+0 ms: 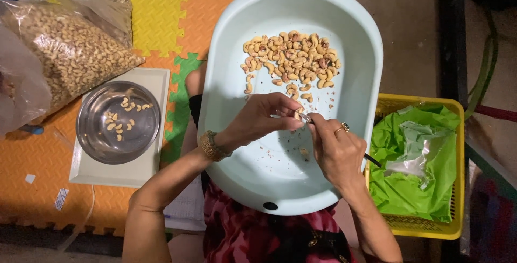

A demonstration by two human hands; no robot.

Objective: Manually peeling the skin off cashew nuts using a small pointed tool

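Note:
A pale blue oval basin [231, 106] rests on my lap, with a pile of cashew nuts [293, 58] in its far half and bits of peel scattered on the bottom. Over the middle of the basin, my left hand [258, 120] pinches one cashew nut [297, 114] between the fingertips. It wears a woven bracelet at the wrist. My right hand [336, 152], with a ring on one finger, grips a thin dark-handled tool [371, 159] whose tip touches that nut.
To the left, a steel bowl [89, 133] with several peeled cashews sits on a white scale [156, 80]. A clear bag of cashews [64, 53] lies at top left on orange and yellow foam mats. A yellow basket [452, 133] lined with green plastic stands at right.

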